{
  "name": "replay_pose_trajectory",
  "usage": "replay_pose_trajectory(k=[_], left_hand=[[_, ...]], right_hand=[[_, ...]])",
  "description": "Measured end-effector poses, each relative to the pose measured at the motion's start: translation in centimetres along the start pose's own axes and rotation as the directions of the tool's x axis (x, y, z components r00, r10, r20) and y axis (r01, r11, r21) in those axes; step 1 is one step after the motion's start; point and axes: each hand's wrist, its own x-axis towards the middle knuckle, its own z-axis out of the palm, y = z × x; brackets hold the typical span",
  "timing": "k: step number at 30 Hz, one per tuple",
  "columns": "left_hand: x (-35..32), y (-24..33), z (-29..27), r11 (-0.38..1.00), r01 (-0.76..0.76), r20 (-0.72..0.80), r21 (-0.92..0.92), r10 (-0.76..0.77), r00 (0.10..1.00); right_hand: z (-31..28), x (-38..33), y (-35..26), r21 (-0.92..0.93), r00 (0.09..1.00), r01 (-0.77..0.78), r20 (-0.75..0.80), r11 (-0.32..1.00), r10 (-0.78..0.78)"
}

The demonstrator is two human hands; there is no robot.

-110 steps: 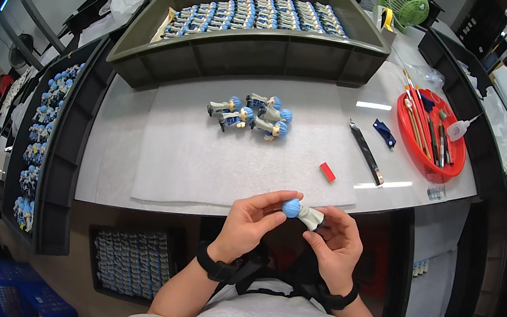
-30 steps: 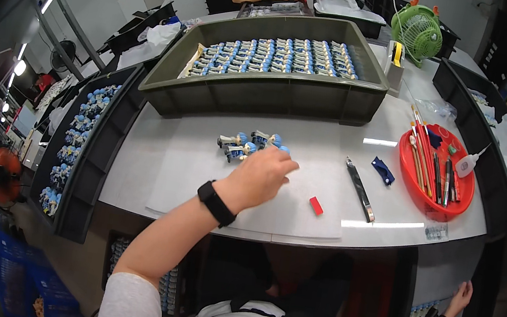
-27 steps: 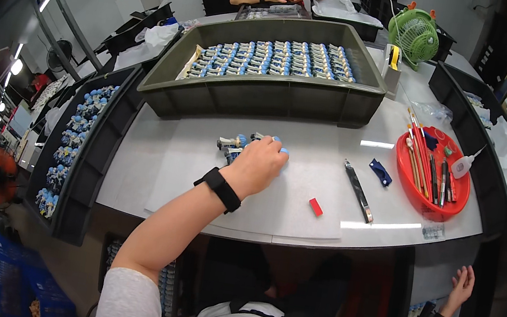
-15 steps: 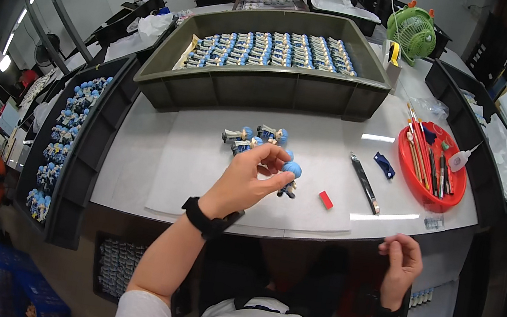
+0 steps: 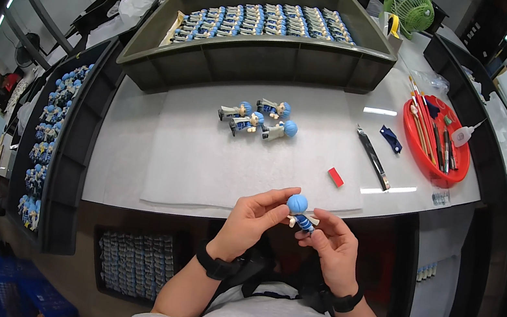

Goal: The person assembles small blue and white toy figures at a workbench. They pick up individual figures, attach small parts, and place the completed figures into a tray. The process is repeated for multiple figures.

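Just off the table's front edge, a small blue-haired figurine (image 5: 302,220) is held between both of my hands. My left hand (image 5: 252,219) pinches it near the head. My right hand (image 5: 335,246) grips its lower part, with the fingers hiding the legs. Farther in on the white mat (image 5: 198,176), several like figurines (image 5: 247,121) lie on their sides in a loose cluster. A small red block (image 5: 335,177) rests on the table beyond my right hand.
A big grey-green crate (image 5: 248,59) with rows of figurines spans the far side. At the left stands a dark crate (image 5: 72,164) of figurines. Rightward are a black-handled tool (image 5: 372,156), a dark blue piece (image 5: 390,140) and a red tray (image 5: 425,171) with brushes and a dropper bottle.
My left hand has drawn the figurine back from the mat towards me. My right hand has come in from the right and taken hold of it too. The view has tilted down.
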Motion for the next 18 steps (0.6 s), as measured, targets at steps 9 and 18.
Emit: replay_pose_trajectory(k=[9,18], left_hand=[[-0.3,-1.1,0.0,0.989,-0.133,0.032,0.06,0.131,0.991],[-0.2,-1.3,0.3,1.0,-0.003,-0.028,-0.029,0.002,1.0]], right_hand=[[0.1,0.0,0.5,-0.2,0.958,0.236,-0.115,0.951,-0.262],[0.4,0.0,0.1,-0.25,0.916,0.366,-0.072,0.896,-0.394]])
